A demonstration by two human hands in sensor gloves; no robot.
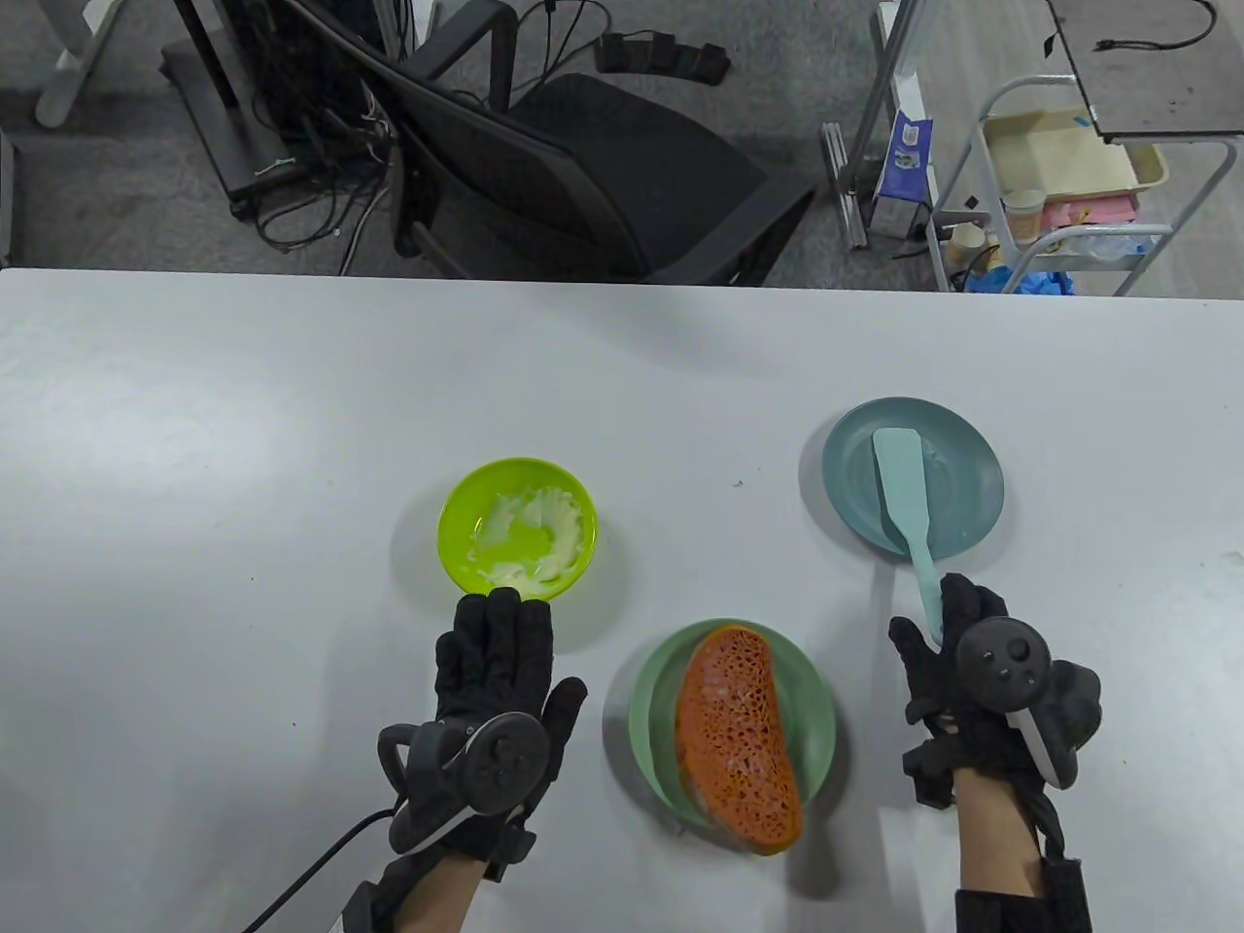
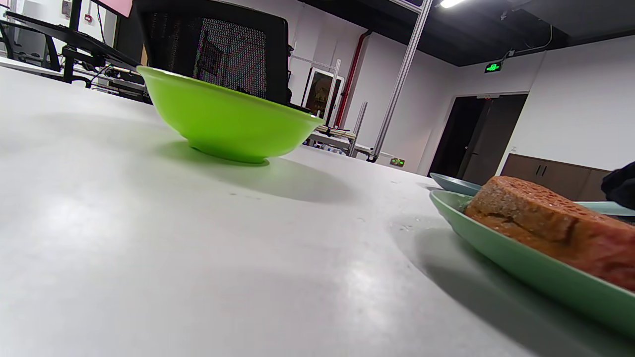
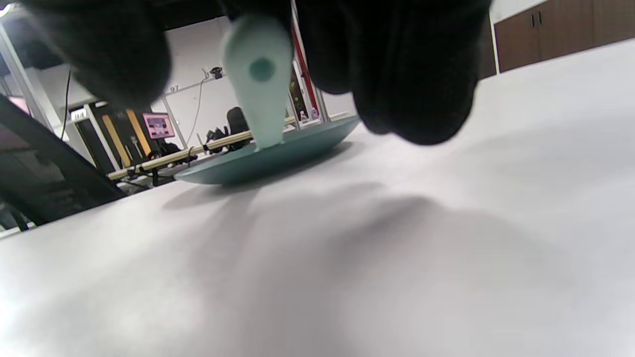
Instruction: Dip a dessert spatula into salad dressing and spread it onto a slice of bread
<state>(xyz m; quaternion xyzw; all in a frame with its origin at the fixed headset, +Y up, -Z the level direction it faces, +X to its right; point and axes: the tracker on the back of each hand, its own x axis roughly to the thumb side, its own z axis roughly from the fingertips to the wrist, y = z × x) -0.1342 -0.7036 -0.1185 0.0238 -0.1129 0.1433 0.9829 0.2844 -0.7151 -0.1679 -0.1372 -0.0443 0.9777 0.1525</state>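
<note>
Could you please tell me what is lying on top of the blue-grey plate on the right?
The blade of a pale teal dessert spatula lies on the round blue-grey plate, its handle overhanging the near rim to the right hand. The plate under the blade is hidden.

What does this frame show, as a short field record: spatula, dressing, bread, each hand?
spatula: blade lies on the blue plate, handle sticks out over its near rim
dressing: white, in the green bowl
bread: on the green plate, no thick layer of dressing visible
left hand: flat on the table, fingertips at the bowl's near rim
right hand: at the spatula's handle end; grip not clear
stage: dipping not yet done
</note>
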